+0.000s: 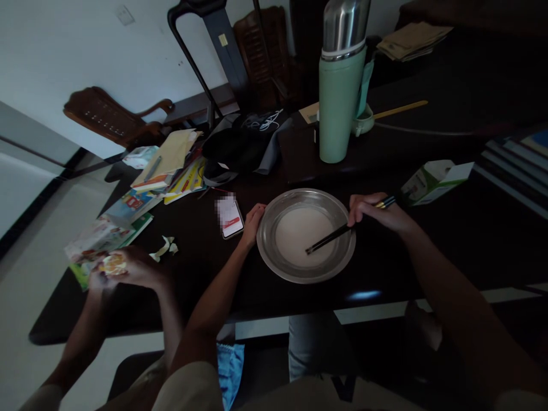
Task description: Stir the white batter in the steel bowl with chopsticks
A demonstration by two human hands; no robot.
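A wide metal basin (264, 251) stands on the dark table in front of me, with a whitish liquid (295, 228) in it. My left hand (254, 224) grips the basin's left rim, its fingers curled at the edge. Above the right rim, my right hand (372, 210) is closed around dark chopsticks (331, 236) with gold bands near the upper end. Their tips reach into the liquid, left of its middle. A phone (232, 220) with a lit screen lies just beyond my left hand. Right of my right hand is an opened green and white carton (434, 181).
At left, another person's hands (137, 267) hold a partly peeled orange (115, 264), with peel pieces (164, 248) nearby. A tall green thermos (340, 105) stands behind the basin. Books and papers (171, 154), a black bag (240, 145) and stacked books (514, 171) occupy the table.
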